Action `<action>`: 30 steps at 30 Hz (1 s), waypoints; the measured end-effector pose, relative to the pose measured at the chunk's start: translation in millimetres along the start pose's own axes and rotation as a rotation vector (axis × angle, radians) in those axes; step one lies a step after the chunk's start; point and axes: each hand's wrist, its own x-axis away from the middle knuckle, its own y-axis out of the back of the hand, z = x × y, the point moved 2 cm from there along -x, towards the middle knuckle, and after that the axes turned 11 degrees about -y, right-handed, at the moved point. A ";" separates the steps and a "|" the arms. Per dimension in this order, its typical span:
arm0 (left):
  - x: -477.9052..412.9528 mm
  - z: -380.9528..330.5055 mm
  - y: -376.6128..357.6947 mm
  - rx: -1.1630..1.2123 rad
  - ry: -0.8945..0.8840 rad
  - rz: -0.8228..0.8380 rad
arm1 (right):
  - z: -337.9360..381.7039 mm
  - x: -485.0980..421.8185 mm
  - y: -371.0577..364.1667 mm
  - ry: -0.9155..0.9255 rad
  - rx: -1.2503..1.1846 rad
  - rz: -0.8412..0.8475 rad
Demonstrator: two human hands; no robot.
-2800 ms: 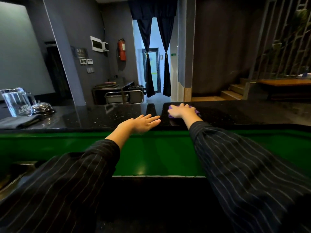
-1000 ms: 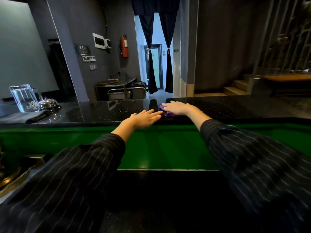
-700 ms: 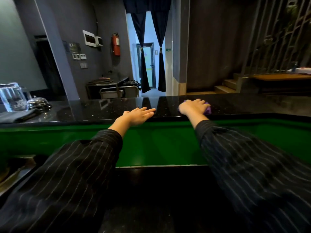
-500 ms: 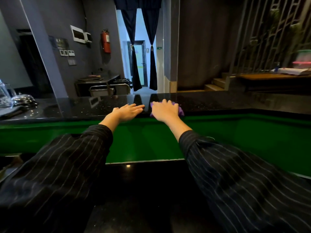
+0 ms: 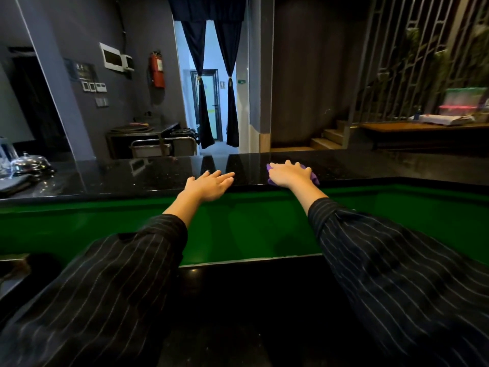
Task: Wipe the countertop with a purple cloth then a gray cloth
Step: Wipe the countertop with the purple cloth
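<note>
Just the one camera here, strapped to my head, looking forward and a bit down along both my arms to the black countertop (image 5: 148,176) and the room behind it. It's wide-angle (the edges bend a lot), so my sleeves fill the bottom while my hands sit small near the middle.

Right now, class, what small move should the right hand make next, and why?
Probably slide the crumpled purple cloth rightward: the right hand presses it on the glossy black countertop, which stretches on that way, while the flat left hand braces.
</note>
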 end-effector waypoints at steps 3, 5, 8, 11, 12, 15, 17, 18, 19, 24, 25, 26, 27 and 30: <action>-0.4 0.6 0.4 0.016 -0.032 -0.003 | 14.2 -3.6 1.7 -0.082 0.025 0.025; -1.4 1.5 3.0 0.026 -0.054 0.019 | 36.8 3.3 -1.6 -0.087 0.048 0.009; -1.8 3.7 8.0 0.054 -0.120 0.047 | 90.4 27.6 -15.7 0.033 0.065 -0.012; 14.3 22.0 14.0 0.187 -0.151 0.023 | 113.7 44.3 -22.0 0.131 0.053 0.011; 23.7 36.0 16.3 0.166 -0.140 0.018 | 112.0 45.1 -21.1 0.162 0.046 0.028; 58.5 109.0 25.0 0.021 -0.033 0.026 | 100.2 38.7 -14.9 0.193 0.023 0.093; 83.7 164.6 28.4 -0.018 0.042 0.020 | 101.4 33.0 -13.8 0.125 0.015 0.091; 93.8 185.1 29.5 -0.026 0.061 0.012 | 106.1 30.6 -14.9 0.066 0.020 0.070; 100.9 198.4 29.5 -0.031 0.064 0.000 | 113.3 29.2 -16.0 -0.005 0.034 0.052; 103.1 204.9 26.5 -0.039 0.024 -0.068 | 179.1 37.2 -20.7 -0.229 0.099 0.038; 102.2 206.9 26.8 -0.033 0.016 -0.075 | 199.3 39.9 -23.6 -0.175 0.096 0.030; 101.6 208.7 26.7 -0.032 0.008 -0.084 | 221.7 43.4 -28.2 -0.095 0.092 0.022; 100.7 209.3 25.5 -0.037 -0.002 -0.097 | 245.4 47.9 -34.0 0.000 0.090 0.019; 99.7 212.6 29.7 -0.018 -0.071 -0.164 | 305.3 62.4 -50.1 0.317 0.092 0.072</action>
